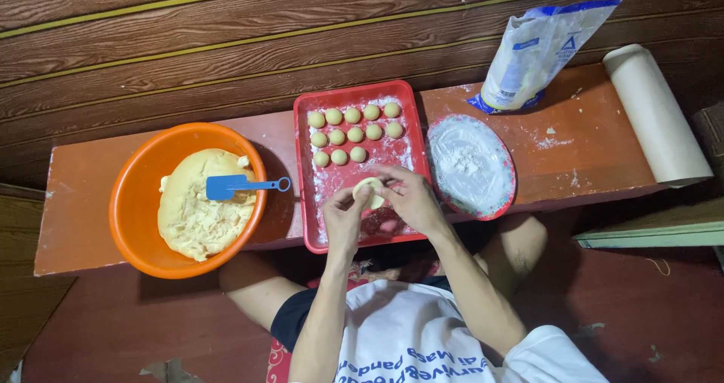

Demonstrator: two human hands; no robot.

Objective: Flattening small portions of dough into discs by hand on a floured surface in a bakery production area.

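Done: eleven dough balls (353, 134) are laid in the red tray (407, 96), upper centre.
In hand: a dough piece (369, 192) is pinched between left hand (344, 219) and right hand (411, 200).
Left: much dough (197, 221) is seen in the orange bowl (132, 202), left of frame.

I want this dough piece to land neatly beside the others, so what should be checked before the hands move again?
1. Piece held by both hands: ok. The left hand and right hand pinch the flattened pale dough piece together.
2. Free space on the red rectangular plastic tray: ok, the third row of round dough balls is short.
3. Tray floured: ok, white dusting shows.
4. Round patterned plate of white flour nearby: ok, beside the tray.
5. Piece sealed underneath: cannot tell.
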